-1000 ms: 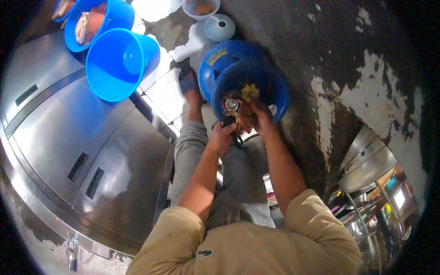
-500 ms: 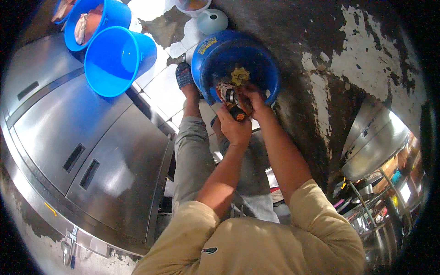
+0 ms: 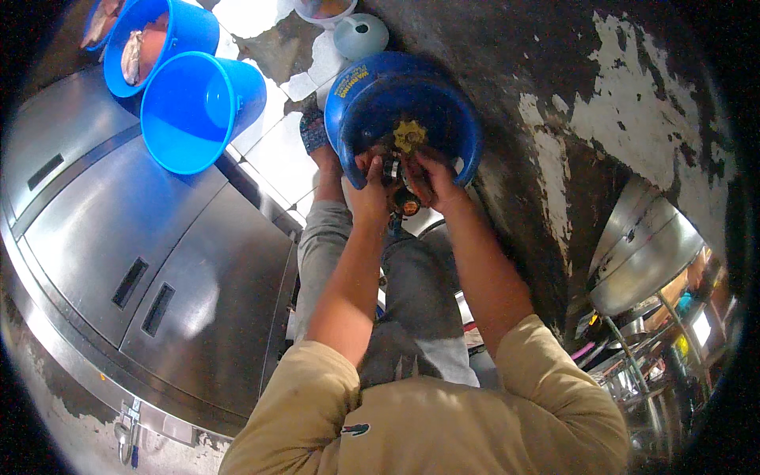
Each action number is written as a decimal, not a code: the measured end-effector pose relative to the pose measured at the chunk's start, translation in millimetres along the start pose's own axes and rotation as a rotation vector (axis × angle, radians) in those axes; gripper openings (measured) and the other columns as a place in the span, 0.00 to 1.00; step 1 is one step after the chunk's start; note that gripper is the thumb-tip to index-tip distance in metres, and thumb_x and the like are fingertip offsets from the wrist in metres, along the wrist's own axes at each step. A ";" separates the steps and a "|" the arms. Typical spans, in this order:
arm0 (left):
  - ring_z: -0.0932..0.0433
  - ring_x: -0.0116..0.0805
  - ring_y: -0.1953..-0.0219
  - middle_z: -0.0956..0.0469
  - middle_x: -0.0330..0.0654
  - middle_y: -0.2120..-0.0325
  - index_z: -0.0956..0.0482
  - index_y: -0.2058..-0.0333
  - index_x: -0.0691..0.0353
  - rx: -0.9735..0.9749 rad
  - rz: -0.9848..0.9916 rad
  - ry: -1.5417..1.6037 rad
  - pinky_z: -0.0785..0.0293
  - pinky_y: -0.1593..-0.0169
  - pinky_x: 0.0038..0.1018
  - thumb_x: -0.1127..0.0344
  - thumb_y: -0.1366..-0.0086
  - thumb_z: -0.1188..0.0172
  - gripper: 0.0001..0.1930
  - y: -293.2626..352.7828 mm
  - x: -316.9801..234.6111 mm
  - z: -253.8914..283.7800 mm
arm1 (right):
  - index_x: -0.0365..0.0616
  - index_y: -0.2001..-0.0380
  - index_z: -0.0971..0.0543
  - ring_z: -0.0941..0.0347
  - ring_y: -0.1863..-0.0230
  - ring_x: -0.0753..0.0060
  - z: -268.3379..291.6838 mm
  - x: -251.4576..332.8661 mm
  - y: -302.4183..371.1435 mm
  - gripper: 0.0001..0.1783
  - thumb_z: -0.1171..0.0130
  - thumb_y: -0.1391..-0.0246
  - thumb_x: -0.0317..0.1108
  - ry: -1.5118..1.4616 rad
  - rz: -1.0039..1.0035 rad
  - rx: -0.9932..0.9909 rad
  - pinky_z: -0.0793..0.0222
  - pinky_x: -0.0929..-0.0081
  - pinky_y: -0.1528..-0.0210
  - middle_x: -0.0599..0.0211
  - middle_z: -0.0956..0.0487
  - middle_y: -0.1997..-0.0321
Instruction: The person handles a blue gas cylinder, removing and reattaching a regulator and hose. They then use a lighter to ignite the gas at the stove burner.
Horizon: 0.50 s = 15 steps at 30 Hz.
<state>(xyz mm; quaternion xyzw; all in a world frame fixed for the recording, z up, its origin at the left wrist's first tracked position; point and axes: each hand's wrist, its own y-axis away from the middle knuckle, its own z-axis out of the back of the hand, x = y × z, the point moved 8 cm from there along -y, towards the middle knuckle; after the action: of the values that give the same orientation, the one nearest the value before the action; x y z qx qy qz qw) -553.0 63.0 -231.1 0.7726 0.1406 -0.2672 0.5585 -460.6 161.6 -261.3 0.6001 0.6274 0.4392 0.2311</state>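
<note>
In the head view, one regulator (image 3: 407, 203) sits near one yellow knob (image 3: 410, 136) at one blue cylinder (image 3: 419, 87). The left hand (image 3: 370, 194) clamps it; the right hand's (image 3: 442, 182) grip, partly hidden, I cannot tell. Three blue buckets (image 3: 178, 119); one cut off.

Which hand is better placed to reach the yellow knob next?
Probably the right hand: it sits just below and right of the yellow knob, looking closer. The left hand is farther off to the left, at the metal fitting.

blue gas cylinder (image 3: 396, 96) on white tiled floor (image 3: 275, 162)
</note>
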 end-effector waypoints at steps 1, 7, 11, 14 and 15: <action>0.26 0.32 0.57 0.26 0.41 0.55 0.32 0.47 0.61 -0.017 -0.003 0.088 0.27 0.54 0.28 0.63 0.34 0.42 0.19 1.0 5.9 5.0 | 0.45 0.48 0.28 0.22 0.59 0.73 -7.1 1.8 1.7 0.19 0.43 0.42 0.38 0.009 0.008 0.022 0.25 0.75 0.57 0.66 0.21 0.59; 0.23 0.49 0.53 0.24 0.52 0.55 0.32 0.47 0.65 -0.219 -0.547 -0.805 0.27 0.50 0.36 0.58 0.50 0.27 0.35 33.1 -36.1 -28.8 | 0.47 0.43 0.31 0.27 0.49 0.73 -32.6 18.2 13.4 0.24 0.46 0.39 0.44 0.261 0.180 -0.134 0.27 0.73 0.51 0.65 0.24 0.50; 0.21 0.48 0.58 0.22 0.50 0.59 0.27 0.51 0.64 -0.298 -0.384 -0.652 0.25 0.55 0.35 0.58 0.48 0.29 0.28 23.2 -32.2 -25.9 | 0.51 0.40 0.33 0.28 0.47 0.72 -28.2 3.7 19.5 0.27 0.54 0.35 0.52 0.052 -0.084 -0.207 0.30 0.67 0.45 0.68 0.25 0.47; 0.20 0.41 0.60 0.20 0.49 0.61 0.24 0.55 0.68 -0.357 -0.435 -0.661 0.24 0.56 0.31 0.62 0.47 0.29 0.23 23.9 -26.3 -23.9 | 0.50 0.40 0.31 0.30 0.44 0.63 -15.2 -5.1 -8.5 0.33 0.55 0.38 0.62 -0.080 -0.040 -0.039 0.34 0.61 0.41 0.64 0.27 0.42; 0.20 0.41 0.59 0.20 0.48 0.61 0.24 0.55 0.67 -0.368 -0.439 -0.698 0.24 0.56 0.31 0.63 0.46 0.30 0.22 25.5 -32.5 -25.6 | 0.50 0.40 0.32 0.30 0.44 0.63 -0.3 -11.7 -23.8 0.32 0.55 0.37 0.60 -0.026 -0.062 -0.026 0.34 0.62 0.41 0.64 0.27 0.41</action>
<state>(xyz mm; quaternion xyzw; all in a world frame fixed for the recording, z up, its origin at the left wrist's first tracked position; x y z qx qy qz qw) -559.9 81.0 -186.4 0.4762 0.1497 -0.5943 0.6306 -471.9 152.8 -283.6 0.5829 0.6370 0.4319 0.2606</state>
